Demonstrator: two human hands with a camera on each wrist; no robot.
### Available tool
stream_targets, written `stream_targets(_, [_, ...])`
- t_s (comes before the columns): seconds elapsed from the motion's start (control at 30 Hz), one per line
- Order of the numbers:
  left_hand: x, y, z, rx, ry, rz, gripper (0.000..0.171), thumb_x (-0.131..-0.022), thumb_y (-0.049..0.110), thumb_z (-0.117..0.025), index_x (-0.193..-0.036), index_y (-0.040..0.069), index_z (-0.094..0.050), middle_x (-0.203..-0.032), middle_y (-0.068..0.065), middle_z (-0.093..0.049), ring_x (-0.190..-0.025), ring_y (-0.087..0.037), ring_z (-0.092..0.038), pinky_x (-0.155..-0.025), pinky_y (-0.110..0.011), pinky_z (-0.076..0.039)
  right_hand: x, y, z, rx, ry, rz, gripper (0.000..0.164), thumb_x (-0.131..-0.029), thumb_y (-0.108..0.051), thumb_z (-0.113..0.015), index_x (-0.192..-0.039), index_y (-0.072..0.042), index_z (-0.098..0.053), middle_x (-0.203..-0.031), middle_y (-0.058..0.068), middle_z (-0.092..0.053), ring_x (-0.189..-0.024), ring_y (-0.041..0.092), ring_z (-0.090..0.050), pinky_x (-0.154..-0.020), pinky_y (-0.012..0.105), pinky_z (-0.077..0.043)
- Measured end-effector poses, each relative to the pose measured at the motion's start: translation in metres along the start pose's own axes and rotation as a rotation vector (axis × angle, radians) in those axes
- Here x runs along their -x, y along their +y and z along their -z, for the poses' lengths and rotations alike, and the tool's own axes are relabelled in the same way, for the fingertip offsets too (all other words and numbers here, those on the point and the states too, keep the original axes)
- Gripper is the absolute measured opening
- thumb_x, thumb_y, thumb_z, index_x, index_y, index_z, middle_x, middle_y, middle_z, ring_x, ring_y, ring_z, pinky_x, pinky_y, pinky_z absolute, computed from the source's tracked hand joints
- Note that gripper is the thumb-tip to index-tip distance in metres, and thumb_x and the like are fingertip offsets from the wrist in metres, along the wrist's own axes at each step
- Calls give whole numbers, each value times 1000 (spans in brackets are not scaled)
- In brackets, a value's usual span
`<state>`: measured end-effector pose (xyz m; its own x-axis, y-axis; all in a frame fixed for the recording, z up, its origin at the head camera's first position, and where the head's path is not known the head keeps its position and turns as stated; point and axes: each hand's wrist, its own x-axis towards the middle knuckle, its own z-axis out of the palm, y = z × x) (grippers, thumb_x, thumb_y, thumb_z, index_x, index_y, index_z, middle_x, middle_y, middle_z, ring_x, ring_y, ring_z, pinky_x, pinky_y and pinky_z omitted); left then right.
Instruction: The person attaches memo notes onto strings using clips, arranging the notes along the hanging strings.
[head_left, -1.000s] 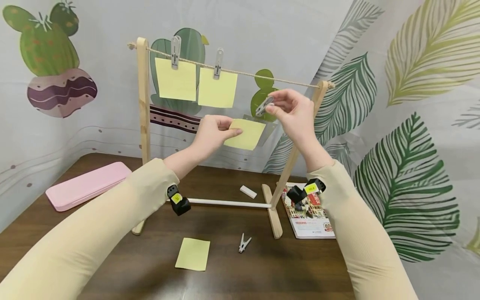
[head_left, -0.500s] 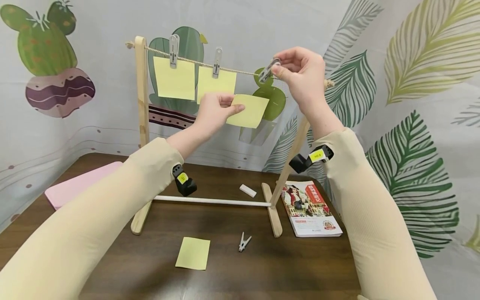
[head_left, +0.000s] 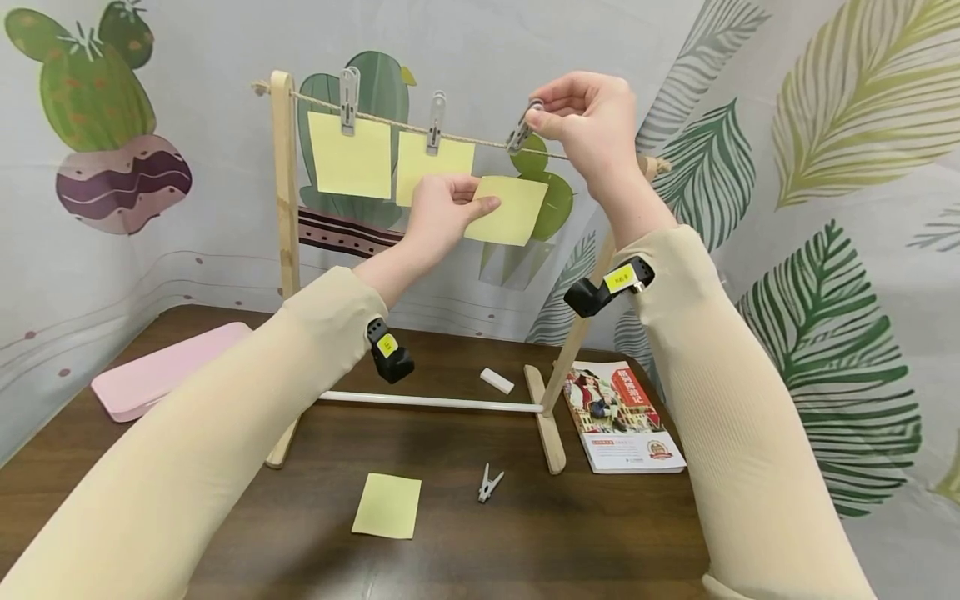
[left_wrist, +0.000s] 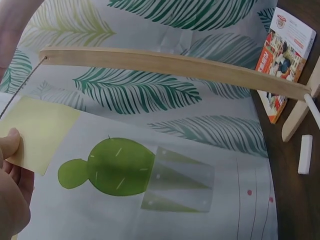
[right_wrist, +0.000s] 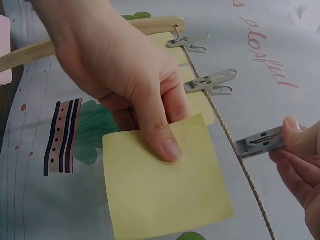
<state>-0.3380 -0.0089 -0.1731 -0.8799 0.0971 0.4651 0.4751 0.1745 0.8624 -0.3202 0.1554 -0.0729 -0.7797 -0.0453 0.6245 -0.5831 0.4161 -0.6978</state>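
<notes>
Between thumb and fingers, my left hand pinches a yellow sticky note by its left edge, just below the rope. My right hand pinches a grey clothespin by its handle end. In the right wrist view the tip of that clothespin is right at the rope, apart from the note. Two more yellow notes hang to the left, each under a grey clothespin on the rope. My left hand partly covers the second one.
A wooden frame with a white bottom bar carries the rope. On the table lie a yellow note, a clothespin, a white eraser, a book and a pink case.
Both hands have risen toward the rope, the left with its note and the right with its clothespin. In the last half second they have shifted slightly, the left rightward, the right leftward.
</notes>
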Motion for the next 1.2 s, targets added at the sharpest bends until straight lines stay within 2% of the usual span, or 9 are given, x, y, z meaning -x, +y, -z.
stream_targets(0.27, [-1, -1, -3, -10, 50, 18, 36, -92, 19, -69, -122, -1, -67, -125, -14, -67, -116, -22, -62, -99, -29, -48, -8, -3, -1, 73, -71, -130, 8, -83, -7, -76, -89, -12, -73, -68, -13, -66, -79, 5, -61, -82, 22, -46])
stream_targets(0.43, [-1, -2, -3, -21, 66, 14, 34, -94, 19, -67, -121, -2, -67, -125, -15, -67, -115, -23, -63, -99, -30, -49, -9, -3, -2, 97, -112, -163, 9, -84, -9, -76, -93, -11, -73, -68, -12, -65, -80, 5, -60, -80, 22, -45])
stream_targets(0.6, [-1, -3, -2, -19, 89, 26, 38, -96, 20, -64, -125, -4, -63, -126, -18, -66, -118, -24, -63, -99, -31, -49, -8, -3, -2, 104, -153, -195, 11, -85, -8, -76, -94, -11, -73, -71, -12, -66, -85, 7, -61, -85, 22, -47])
stream_targets(0.87, [-2, -2, -1, -25, 92, 13, 34, -98, 21, -62, -121, -3, -67, -123, -17, -67, -116, -23, -63, -98, -30, -49, -9, -2, -2, 109, -196, -193, 14, -86, -6, -74, -100, -8, -72, -72, -13, -67, -84, 6, -62, -78, 19, -48])
stream_targets(1.03, [-2, 0, -2, -23, 98, -10, 32, -98, 21, -61, -117, -3, -69, -120, -17, -69, -112, -22, -64, -95, -30, -50, -9, -2, -1, 162, -218, -174, 24, -87, -9, -72, -111, -5, -71, -75, -13, -66, -86, 6, -61, -79, 19, -47])
stream_targets(1.2, [-2, 3, -1, -14, 100, -3, 32, -98, 22, -61, -116, -3, -69, -120, -17, -69, -111, -21, -65, -94, -29, -50, -9, -3, -1, 203, -261, -177, 32, -89, -12, -71, -120, -5, -68, -84, -11, -65, -92, 7, -59, -81, 20, -46])
